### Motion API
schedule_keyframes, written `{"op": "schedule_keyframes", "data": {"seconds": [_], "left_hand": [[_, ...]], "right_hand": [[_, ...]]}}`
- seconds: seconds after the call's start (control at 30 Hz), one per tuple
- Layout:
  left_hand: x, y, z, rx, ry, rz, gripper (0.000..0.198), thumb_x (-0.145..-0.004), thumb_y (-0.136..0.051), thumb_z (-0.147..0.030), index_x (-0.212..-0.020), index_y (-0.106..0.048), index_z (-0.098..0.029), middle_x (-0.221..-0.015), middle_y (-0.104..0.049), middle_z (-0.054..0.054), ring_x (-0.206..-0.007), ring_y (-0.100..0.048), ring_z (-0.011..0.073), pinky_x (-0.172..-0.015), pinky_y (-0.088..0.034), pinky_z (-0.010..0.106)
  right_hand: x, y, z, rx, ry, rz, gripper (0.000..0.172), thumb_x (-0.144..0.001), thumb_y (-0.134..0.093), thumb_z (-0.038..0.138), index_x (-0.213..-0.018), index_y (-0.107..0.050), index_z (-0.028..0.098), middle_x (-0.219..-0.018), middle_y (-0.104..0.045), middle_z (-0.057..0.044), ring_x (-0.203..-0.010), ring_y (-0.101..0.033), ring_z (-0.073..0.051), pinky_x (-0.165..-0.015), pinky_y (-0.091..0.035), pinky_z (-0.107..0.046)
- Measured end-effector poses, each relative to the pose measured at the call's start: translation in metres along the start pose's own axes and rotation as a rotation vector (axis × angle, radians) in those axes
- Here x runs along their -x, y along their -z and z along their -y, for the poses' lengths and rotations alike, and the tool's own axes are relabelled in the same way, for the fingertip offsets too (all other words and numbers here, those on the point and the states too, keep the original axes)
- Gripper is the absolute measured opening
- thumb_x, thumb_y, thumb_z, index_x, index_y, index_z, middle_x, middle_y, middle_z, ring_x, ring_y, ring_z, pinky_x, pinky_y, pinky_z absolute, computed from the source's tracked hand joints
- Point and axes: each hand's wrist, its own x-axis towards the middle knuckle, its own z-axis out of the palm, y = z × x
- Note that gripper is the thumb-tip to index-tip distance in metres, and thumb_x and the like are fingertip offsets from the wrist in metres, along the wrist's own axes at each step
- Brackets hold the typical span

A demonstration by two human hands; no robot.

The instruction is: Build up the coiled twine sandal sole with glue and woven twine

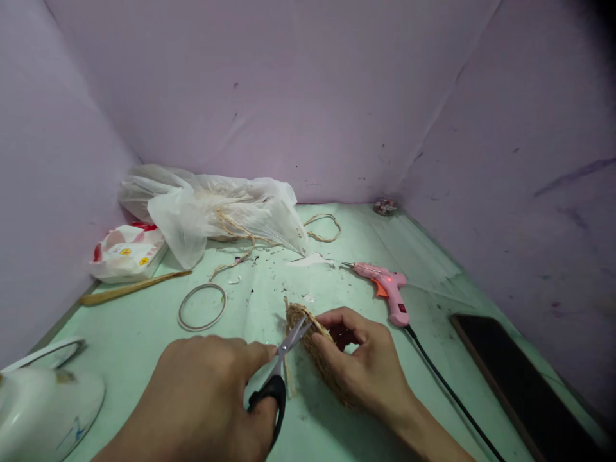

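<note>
My left hand (206,391) is closed on the black handles of a pair of scissors (282,359). The blades are parted and their tips reach the upper edge of a woven straw piece (317,359). My right hand (360,353) pinches that piece near its top edge, with thumb and fingers on either side. The straw piece is brown, with a paler braided rim, and stands tilted above the table. A loose strand hangs at its left side, beside the scissors.
A pink glue gun (385,285) with a black cord lies right of centre, near a dark phone (520,391). Behind are a white plastic bag (231,205) and braided cord (332,239). A metal ring (202,307), tissue pack (128,250), flat strip (135,287) and white ceramic object (52,410) are left.
</note>
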Motion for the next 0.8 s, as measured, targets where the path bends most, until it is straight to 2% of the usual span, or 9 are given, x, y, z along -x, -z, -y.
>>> {"op": "schedule_keyframes", "data": {"seconds": [0.07,0.17,0.23,0.4,0.5,0.63,0.7,0.8], "left_hand": [[-0.002,0.002,-0.003,-0.030,0.019,0.054,0.026,-0.068,-0.048,-0.025,-0.084,-0.068,-0.029,-0.071,-0.069,0.002,-0.065,-0.062,0.0220,-0.060,-0.044,0.031],[-0.005,0.002,-0.006,-0.225,-0.036,-0.014,0.036,-0.067,-0.050,-0.021,-0.099,-0.065,-0.023,-0.078,-0.068,0.008,-0.068,-0.061,0.0259,-0.063,-0.044,0.038],[-0.006,0.004,-0.003,-0.231,-0.089,-0.019,0.037,-0.069,-0.050,-0.021,-0.103,-0.064,-0.023,-0.078,-0.067,0.008,-0.067,-0.061,0.0251,-0.062,-0.043,0.037],[-0.008,0.019,0.010,0.044,-0.119,0.112,0.021,-0.071,-0.046,-0.027,-0.072,-0.067,-0.025,-0.061,-0.064,0.001,-0.057,-0.057,0.0163,-0.057,-0.039,0.026],[-0.009,0.025,0.012,0.072,-0.081,0.110,0.018,-0.068,-0.046,-0.025,-0.062,-0.064,-0.023,-0.054,-0.061,0.001,-0.051,-0.054,0.0152,-0.053,-0.036,0.026],[-0.009,0.023,0.012,0.101,-0.027,0.116,0.016,-0.065,-0.047,-0.024,-0.057,-0.060,-0.023,-0.048,-0.057,0.000,-0.046,-0.049,0.0142,-0.048,-0.032,0.025],[-0.009,0.018,0.013,0.072,-0.049,0.092,0.014,-0.064,-0.048,-0.025,-0.059,-0.061,-0.023,-0.051,-0.059,0.001,-0.049,-0.050,0.0155,-0.049,-0.033,0.026],[-0.009,0.010,0.015,-0.060,-0.116,0.015,0.020,-0.062,-0.050,-0.023,-0.075,-0.065,-0.024,-0.063,-0.063,0.005,-0.054,-0.054,0.0193,-0.052,-0.034,0.030]], "right_hand": [[0.000,0.000,-0.001,0.017,0.009,-0.007,0.012,-0.073,-0.056,0.025,-0.078,-0.065,0.018,-0.063,-0.063,-0.001,-0.051,-0.051,-0.011,-0.049,-0.043,-0.022],[-0.002,0.002,0.000,0.006,-0.046,-0.037,0.012,-0.071,-0.058,0.026,-0.076,-0.064,0.017,-0.061,-0.063,-0.001,-0.049,-0.052,-0.012,-0.047,-0.043,-0.022],[-0.005,0.004,0.002,-0.020,-0.072,-0.035,0.011,-0.070,-0.059,0.025,-0.074,-0.064,0.017,-0.059,-0.063,-0.001,-0.049,-0.052,-0.011,-0.045,-0.042,-0.021],[-0.006,0.004,0.003,-0.017,-0.067,0.010,0.012,-0.069,-0.058,0.024,-0.075,-0.066,0.016,-0.059,-0.063,0.000,-0.046,-0.050,-0.010,-0.042,-0.041,-0.020],[-0.004,0.002,0.002,0.016,-0.057,0.008,0.013,-0.070,-0.058,0.025,-0.077,-0.065,0.017,-0.065,-0.065,-0.001,-0.049,-0.052,-0.011,-0.045,-0.043,-0.021],[-0.002,0.001,0.002,0.071,-0.021,-0.025,0.013,-0.071,-0.059,0.027,-0.078,-0.065,0.018,-0.067,-0.065,-0.002,-0.052,-0.055,-0.013,-0.048,-0.046,-0.022],[-0.002,0.001,0.001,0.087,-0.001,-0.027,0.013,-0.071,-0.059,0.028,-0.078,-0.065,0.018,-0.068,-0.066,-0.002,-0.054,-0.056,-0.013,-0.050,-0.047,-0.023],[-0.002,0.002,0.001,0.102,0.024,-0.022,0.013,-0.071,-0.060,0.028,-0.078,-0.065,0.018,-0.068,-0.066,-0.002,-0.055,-0.057,-0.014,-0.052,-0.048,-0.023]]}}
